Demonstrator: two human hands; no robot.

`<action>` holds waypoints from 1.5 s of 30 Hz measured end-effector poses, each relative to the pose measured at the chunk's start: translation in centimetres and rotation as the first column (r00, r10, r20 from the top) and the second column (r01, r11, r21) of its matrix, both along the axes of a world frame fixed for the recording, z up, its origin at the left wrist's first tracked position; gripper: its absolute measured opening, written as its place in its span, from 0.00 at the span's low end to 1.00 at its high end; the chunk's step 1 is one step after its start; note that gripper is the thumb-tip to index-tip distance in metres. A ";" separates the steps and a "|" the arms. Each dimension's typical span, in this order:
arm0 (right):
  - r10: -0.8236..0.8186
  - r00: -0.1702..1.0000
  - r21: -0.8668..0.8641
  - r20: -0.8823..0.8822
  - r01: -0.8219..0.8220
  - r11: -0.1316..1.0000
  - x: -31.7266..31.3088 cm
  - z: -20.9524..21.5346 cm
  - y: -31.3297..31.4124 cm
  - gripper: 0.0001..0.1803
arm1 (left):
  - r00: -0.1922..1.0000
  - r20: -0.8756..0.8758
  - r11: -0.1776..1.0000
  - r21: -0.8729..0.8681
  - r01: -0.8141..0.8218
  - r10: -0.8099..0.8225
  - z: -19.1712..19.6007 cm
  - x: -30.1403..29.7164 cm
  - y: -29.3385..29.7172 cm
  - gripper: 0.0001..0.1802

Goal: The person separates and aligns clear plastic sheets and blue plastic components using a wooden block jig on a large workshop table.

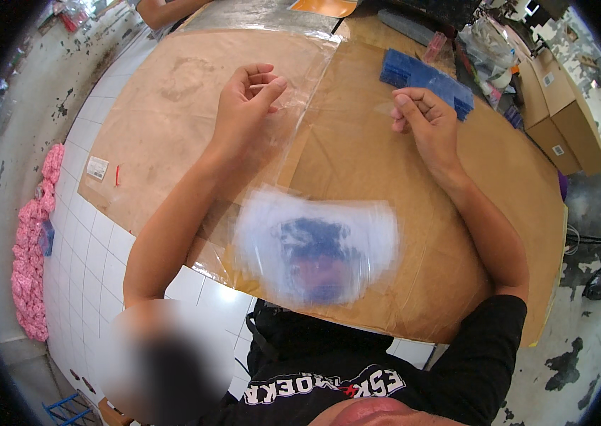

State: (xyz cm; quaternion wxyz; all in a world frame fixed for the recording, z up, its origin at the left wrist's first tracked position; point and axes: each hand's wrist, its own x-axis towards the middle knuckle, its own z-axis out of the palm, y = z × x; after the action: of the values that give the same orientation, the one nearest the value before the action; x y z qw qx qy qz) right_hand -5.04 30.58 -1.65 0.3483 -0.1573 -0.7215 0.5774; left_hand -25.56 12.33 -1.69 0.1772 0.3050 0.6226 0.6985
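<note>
My left hand (249,99) is raised above the table, its fingers curled in and the thumb close to them. Across from it, my right hand (428,124) pinches thumb and fingertips together, near a stack of blue plastic-wrapped pieces (428,79). Whatever either hand may hold is too clear or small to make out. Between my forearms, by the near edge of the table, lies a fanned pile of clear plastic sleeves (378,238) with glossy reflections on it.
Brown paper and clear film cover the table (414,284). Cardboard boxes (563,113) and plastic-bagged clutter (488,53) stand at the right. Another person's arm (172,11) reaches in at the far left. A pink bundle (30,263) lies along the left wall.
</note>
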 end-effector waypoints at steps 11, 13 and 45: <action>0.101 0.995 -0.131 0.023 -0.098 0.987 0.3 -0.2 0.7 0.10 | 0.974 0.107 0.979 -0.010 0.204 -0.202 0.7 0.6 -0.3 0.15; 0.099 0.995 -0.139 0.025 -0.094 0.986 0.3 -0.3 0.7 0.10 | 0.968 0.137 0.976 -0.021 0.215 -0.211 0.7 0.8 -0.3 0.12; 0.174 0.983 -0.239 -0.052 -0.182 0.954 0.1 -0.1 0.6 0.11 | 0.954 0.020 0.954 0.043 0.298 -0.299 2.5 0.4 -0.8 0.16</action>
State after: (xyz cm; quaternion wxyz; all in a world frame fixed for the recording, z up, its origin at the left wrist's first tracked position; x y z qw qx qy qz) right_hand -4.90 31.21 -1.77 0.2840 -0.1244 -0.6510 0.6928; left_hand -25.18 11.48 0.77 0.2827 0.3899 0.5529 0.6799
